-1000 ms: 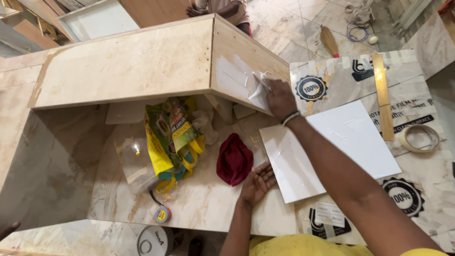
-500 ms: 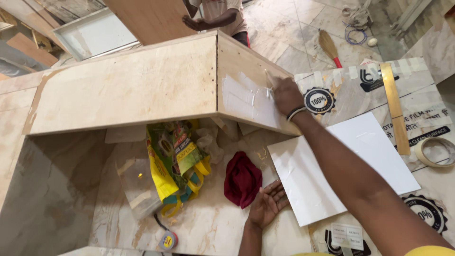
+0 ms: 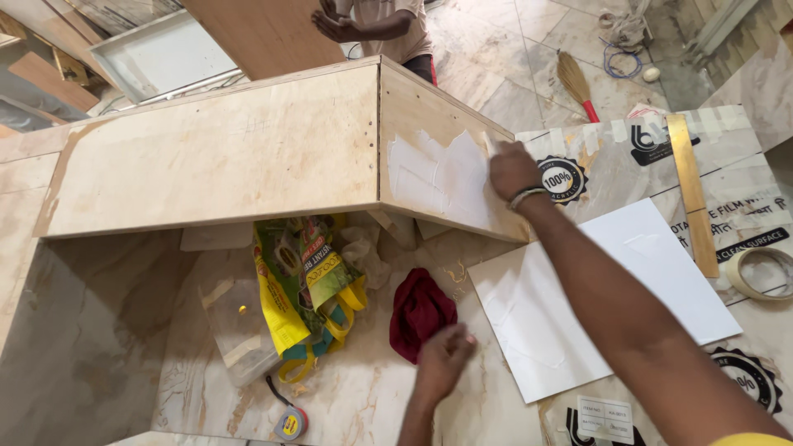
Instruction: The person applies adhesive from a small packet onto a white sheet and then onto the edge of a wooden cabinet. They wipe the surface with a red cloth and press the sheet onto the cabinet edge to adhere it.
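Note:
A large plywood box (image 3: 223, 149) lies on the marble floor. Its side panel (image 3: 438, 177) carries a smeared white patch. My right hand (image 3: 510, 169) presses against the right edge of that patch, fingers curled on a small pale spreader that is mostly hidden. A bangle sits on that wrist. My left hand (image 3: 446, 359) hovers low over the floor with its fingers curled and nothing in it, just right of a crumpled dark red cloth (image 3: 420, 312).
A yellow-green bag (image 3: 306, 281), a clear plastic bag (image 3: 235, 330) and a tape measure (image 3: 291, 423) lie left of the cloth. At right are a white sheet (image 3: 595, 297), a wooden strip (image 3: 692, 194) and a tape roll (image 3: 764, 272). Another person (image 3: 372, 25) stands behind the box; a broom (image 3: 578, 83) lies nearby.
My right hand has slid right along the side panel, and the white patch is wider. My left hand, flat on the floor before, has curled its fingers.

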